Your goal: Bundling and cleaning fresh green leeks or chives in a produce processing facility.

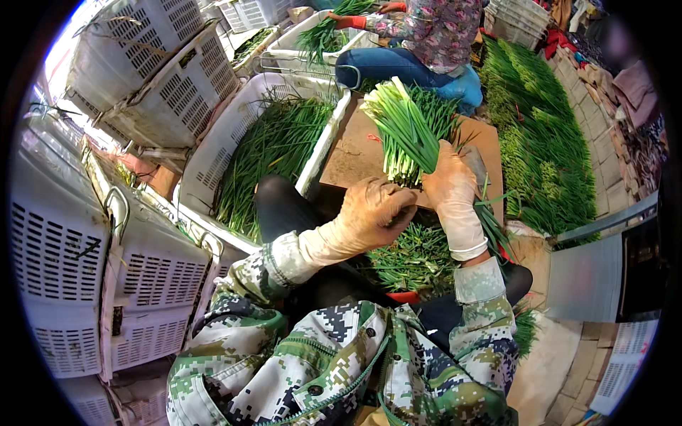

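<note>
My right hand (453, 175), in a soiled pale glove, grips a bunch of chives (407, 122) with its white stem ends pointing up and away. My left hand (375, 213), gloved the same way, is curled beside it over the near edge of the board; I see nothing clearly held in it. Behind the held bunch, more chives (399, 160) lie on the brown board (346, 149). A red tie (374, 138) rests on that board. Between my legs is a heap of loose green trimmings (413, 255).
A white plastic crate (194, 183) of loose chives stands at my left, beside stacked crates (160, 101). Rows of chive bundles (538, 144) cover the floor at right. Ahead, a person in a floral top (437, 32) holds chives over another crate (277, 53). A metal panel (586, 277) is at right.
</note>
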Available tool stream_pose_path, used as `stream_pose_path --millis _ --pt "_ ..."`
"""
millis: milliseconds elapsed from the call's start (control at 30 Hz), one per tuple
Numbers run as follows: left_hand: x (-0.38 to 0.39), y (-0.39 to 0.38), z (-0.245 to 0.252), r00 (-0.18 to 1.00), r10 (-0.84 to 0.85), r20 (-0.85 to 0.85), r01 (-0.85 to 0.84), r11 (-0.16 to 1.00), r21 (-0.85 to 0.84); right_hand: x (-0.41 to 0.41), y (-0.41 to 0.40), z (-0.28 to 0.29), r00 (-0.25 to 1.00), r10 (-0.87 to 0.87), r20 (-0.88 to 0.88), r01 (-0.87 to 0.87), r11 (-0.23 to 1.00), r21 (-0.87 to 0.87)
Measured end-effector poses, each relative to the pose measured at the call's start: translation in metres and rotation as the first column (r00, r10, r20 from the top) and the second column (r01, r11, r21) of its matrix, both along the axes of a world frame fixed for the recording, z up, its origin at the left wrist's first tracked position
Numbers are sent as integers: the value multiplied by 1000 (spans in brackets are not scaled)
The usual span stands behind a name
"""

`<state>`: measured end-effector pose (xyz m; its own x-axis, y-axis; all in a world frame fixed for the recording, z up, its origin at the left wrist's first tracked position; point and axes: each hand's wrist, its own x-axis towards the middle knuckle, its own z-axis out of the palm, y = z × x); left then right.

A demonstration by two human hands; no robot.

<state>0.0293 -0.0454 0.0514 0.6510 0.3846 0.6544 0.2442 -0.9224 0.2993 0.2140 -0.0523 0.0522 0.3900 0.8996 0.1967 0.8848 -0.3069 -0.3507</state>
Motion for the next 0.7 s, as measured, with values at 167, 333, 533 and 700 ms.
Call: stream_pose_path --millis 167,333,533,700 --pt "11 -5 11 997 -31 -72 49 964 263 2 -5 2 993 70 93 -75 996 50" --pt "27 13 18 987 46 -156 23 910 414 8 0 -8 938 227 261 -238 971 11" --pt "52 62 0 931 141 -337 35 883 467 6 -2 1 864 467 188 -407 868 -283" --pt "61 86 -43 860 249 -444 -186 966 181 8 -1 17 922 371 112 -335 908 -252"
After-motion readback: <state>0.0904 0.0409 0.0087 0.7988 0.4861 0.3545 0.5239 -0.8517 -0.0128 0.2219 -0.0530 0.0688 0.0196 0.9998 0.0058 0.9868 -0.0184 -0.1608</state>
